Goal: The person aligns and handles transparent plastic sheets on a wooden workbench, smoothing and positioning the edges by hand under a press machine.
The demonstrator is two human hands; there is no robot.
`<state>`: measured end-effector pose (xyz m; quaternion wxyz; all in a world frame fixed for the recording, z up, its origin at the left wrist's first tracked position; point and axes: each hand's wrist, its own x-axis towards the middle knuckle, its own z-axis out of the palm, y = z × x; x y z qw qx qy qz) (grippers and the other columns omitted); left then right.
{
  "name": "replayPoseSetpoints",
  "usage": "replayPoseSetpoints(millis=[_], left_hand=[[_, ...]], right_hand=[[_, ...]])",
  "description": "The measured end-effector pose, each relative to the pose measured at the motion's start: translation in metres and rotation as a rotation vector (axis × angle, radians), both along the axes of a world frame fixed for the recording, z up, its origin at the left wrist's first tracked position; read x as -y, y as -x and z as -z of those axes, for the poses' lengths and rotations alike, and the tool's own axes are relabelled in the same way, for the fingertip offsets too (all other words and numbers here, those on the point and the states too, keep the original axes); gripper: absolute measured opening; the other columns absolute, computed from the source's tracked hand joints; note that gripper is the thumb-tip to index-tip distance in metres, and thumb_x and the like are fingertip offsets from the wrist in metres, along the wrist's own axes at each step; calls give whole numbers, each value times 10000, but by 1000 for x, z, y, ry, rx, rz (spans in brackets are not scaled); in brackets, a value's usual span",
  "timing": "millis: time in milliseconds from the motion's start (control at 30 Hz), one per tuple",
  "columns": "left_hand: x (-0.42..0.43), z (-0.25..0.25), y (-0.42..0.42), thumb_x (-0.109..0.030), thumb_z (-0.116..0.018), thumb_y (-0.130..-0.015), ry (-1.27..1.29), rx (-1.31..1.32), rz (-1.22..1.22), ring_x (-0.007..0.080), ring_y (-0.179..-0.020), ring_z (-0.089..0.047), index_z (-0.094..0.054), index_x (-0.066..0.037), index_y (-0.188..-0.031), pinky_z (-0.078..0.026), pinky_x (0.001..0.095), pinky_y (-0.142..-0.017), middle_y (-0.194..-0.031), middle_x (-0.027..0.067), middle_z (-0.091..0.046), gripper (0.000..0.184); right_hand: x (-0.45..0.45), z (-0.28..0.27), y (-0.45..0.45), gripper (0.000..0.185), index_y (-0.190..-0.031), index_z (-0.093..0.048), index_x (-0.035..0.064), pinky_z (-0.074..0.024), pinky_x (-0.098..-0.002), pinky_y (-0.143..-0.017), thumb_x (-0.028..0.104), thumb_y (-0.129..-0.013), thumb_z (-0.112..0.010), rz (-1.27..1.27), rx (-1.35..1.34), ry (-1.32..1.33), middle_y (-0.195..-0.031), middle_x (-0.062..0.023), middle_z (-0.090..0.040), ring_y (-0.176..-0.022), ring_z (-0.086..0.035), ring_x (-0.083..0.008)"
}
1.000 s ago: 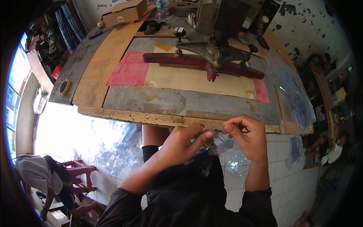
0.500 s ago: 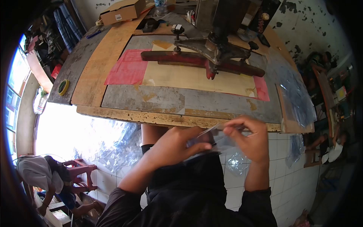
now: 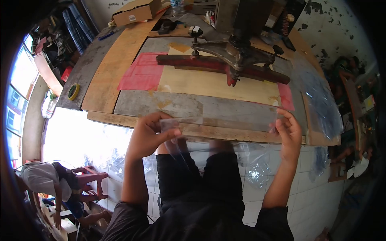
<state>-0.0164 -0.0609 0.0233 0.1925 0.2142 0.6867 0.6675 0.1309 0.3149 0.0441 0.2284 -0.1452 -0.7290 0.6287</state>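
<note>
Clear plastic sheet [image 3: 221, 125] spans the gap between both hands in the head view, its left end pinched by the left hand [image 3: 145, 136], its other end gripped by the right hand [image 3: 288, 130], before the front edge of the table [image 3: 104, 68]. Far back stands a cardboard box [image 3: 137, 14], contents hidden, near a clear bottle [image 3: 176, 3].

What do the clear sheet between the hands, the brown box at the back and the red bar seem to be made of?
Clear sheet: probably glossy plastic, since the background shows through. Brown box: matt cardboard, judging by creased sides. Red bar: likely painted metal, perhaps wood; its coat looks worn.
</note>
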Motion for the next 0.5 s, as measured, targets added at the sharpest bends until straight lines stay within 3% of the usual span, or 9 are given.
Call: replayPoseSetpoints(millis=[33,167,267,400,500], left_hand=[[-2,4,-1,-33,-800,-958,-78,66,-67,157,-852,-761,-641,64,-1248,-616,284,-747,-978,124,-786,344],[-17,2,-14,-18,-751,-994,-202,26,-205,187,-952,-765,-630,59,-1247,-637,316,-783,-1042,158,-776,290],[-24,10,-11,-10,-730,-1005,-244,5,-177,181,-956,-759,-632,56,-1256,-637,314,-787,-1064,161,-771,278],[-34,5,3,-3,-692,-1028,-188,-33,-142,147,-889,-736,-570,43,-1342,-631,304,-773,-955,98,-730,341],[-38,22,15,3,-679,-1033,-271,-41,-138,128,-861,-720,-550,39,-1361,-633,295,-765,-923,69,-702,354]], right_hand=[[-2,1,-2,292,-1295,-679,-5,-493,-245,-718,117,-1033,-710,-12,-18,-13,-897,-32,-698,-799,-648,-94],[-8,10,-4,402,-1419,-645,4,-457,-228,-695,74,-1023,-658,-45,-24,-78,-886,-9,-668,-770,-612,-70],[-13,21,2,398,-1405,-654,2,-440,-220,-668,79,-1017,-610,-29,-71,-129,-851,12,-626,-723,-557,-52],[-19,31,17,386,-1375,-675,-1,-395,-204,-614,123,-1021,-587,4,-99,-170,-827,28,-588,-668,-491,-35],[-37,45,22,381,-1354,-689,6,-345,-191,-563,143,-1015,-582,-118,-39,-92,-839,37,-583,-635,-452,-19]])
